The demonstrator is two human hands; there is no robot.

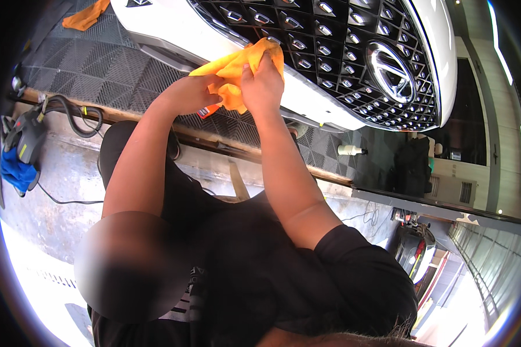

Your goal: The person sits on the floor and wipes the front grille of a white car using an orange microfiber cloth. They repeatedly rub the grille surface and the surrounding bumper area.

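Observation:
An orange-yellow cloth (233, 65) hangs bunched between my two hands, close to the white lower bumper (312, 103) of a car. My right hand (263, 87) is closed on the cloth's right part, with the thumb and fingers pressed into its folds. From the left, my left hand (192, 94) grips the cloth's lower edge, its fingertips partly hidden in the fabric. Behind the cloth spreads the black car grille (324, 43) with small chrome pieces and a round chrome emblem (391, 72). Just below my left hand shows part of a red-orange object (207, 111), mostly hidden.
Another orange cloth (85, 16) lies on the grey tiled mat (113, 69) at the far left. A dark vacuum-like machine (29, 136) with a hose and a blue cloth (18, 170) stands left. To the right, a pale bottle (349, 150) lies near the wooden floor edge.

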